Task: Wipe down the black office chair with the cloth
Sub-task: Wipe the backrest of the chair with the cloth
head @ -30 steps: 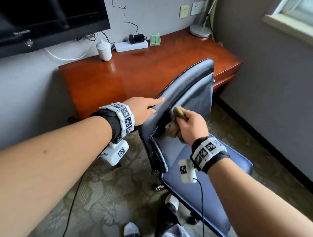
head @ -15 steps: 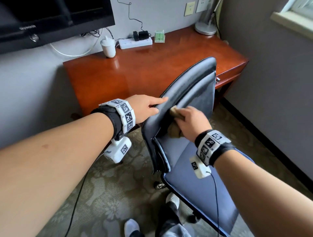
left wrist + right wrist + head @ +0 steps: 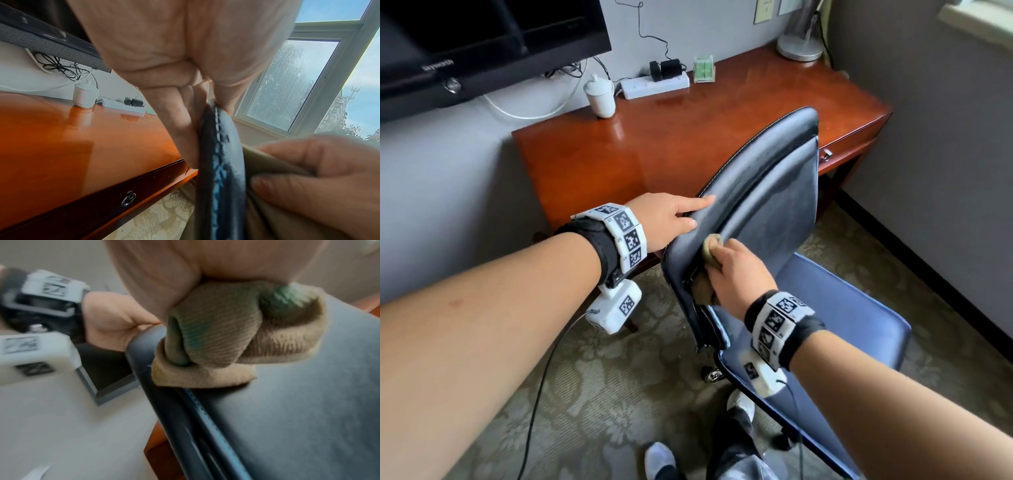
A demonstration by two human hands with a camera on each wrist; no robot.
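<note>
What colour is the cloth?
The cloth is tan-brown with a greenish patch, clearest in the right wrist view.

Reddish-brown wooden worktop [image 3: 688, 144] against grey wall, glossy. At 12 o'clock on it: white power strip [image 3: 655, 88] with two black adapters [image 3: 666, 69] plugged in; small green box [image 3: 703, 69] just beside its right end. Lidded white cup [image 3: 599, 96] at 11 o'clock, near the strip. Round lamp base [image 3: 800, 50] at 1 o'clock, back corner. Black TV [image 3: 482, 44] on wall at 10 o'clock, cables hanging below. Drawer with ring pull [image 3: 128, 198] under the front edge. Patterned olive carpet [image 3: 602, 394]. Window [image 3: 292, 78] at 3 o'clock.
</note>
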